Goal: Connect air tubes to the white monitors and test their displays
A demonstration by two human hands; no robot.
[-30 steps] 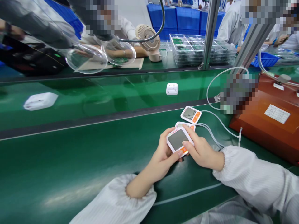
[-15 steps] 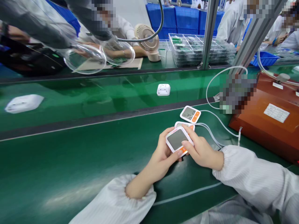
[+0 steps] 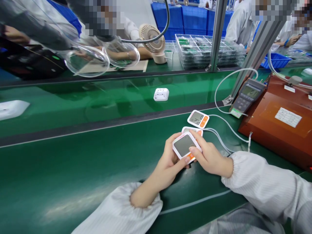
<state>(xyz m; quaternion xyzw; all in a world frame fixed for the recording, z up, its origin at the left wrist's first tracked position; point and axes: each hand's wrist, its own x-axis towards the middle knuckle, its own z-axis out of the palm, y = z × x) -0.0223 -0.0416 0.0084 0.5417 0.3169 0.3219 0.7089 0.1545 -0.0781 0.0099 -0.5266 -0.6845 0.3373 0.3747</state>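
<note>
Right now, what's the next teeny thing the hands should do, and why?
I'd guess the left hand should press an orange button with its thumb. The thumb is right by the buttons, the right hand helps hold the gadget, and its screen looks blank, while the farther gadget shows numbers.

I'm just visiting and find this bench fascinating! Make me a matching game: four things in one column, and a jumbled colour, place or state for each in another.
Things:
1. nearest white device
2. small fan
3. handheld meter
4. small basket

Descriptions:
A. blue
B. beside the red-brown box
C. held by the left hand and right hand, no digits visible on its screen
D. cream-coloured

Right pairs: 1-C, 2-D, 3-B, 4-A
</note>
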